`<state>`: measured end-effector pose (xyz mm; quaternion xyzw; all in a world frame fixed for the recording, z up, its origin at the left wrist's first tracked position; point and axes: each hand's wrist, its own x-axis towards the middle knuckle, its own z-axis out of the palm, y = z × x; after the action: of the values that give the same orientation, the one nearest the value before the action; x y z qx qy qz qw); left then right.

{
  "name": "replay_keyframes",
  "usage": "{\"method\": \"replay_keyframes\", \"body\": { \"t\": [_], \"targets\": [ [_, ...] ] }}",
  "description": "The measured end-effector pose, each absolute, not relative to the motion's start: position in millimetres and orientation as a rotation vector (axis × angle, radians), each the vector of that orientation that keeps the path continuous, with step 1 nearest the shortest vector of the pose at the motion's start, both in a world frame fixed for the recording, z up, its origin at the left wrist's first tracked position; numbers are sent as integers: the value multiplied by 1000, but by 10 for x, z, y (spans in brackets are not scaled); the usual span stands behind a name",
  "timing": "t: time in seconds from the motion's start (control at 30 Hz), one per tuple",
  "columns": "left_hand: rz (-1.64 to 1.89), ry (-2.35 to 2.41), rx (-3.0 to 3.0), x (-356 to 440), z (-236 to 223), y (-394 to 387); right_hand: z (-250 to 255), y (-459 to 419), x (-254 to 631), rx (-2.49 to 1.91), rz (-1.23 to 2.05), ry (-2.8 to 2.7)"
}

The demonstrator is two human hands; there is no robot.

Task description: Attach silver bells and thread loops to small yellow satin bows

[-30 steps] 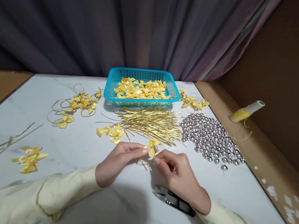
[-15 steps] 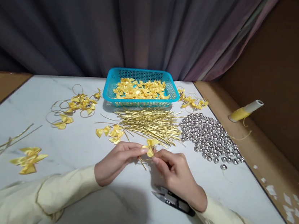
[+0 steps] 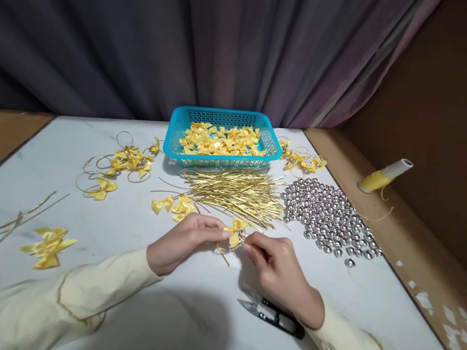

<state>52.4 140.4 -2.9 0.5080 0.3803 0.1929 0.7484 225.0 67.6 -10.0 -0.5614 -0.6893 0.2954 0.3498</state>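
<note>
Here's the yellow bow [image 3: 235, 236], glossy, loops spread, pinched at its edge in the left hand [image 3: 185, 243] | thin gold cord [image 3: 222, 254], curving beneath the bow, a loose end slanting down, and the right hand [image 3: 283, 272] nips it | both just above the white tabletop [image 3: 181, 322]

The right hand [image 3: 284, 266] hides part of the snips [image 3: 273, 314], and the picture's edge cuts off both sleeves [image 3: 86, 293].
</note>
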Motion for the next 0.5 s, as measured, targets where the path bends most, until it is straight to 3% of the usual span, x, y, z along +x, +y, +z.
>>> {"method": "replay_keyframes", "body": {
  "t": [0.5],
  "targets": [
    [460, 709, 876, 571, 22, 1382, -88, 641, 2096, -1247, 1232, -1387]
  ]
}}
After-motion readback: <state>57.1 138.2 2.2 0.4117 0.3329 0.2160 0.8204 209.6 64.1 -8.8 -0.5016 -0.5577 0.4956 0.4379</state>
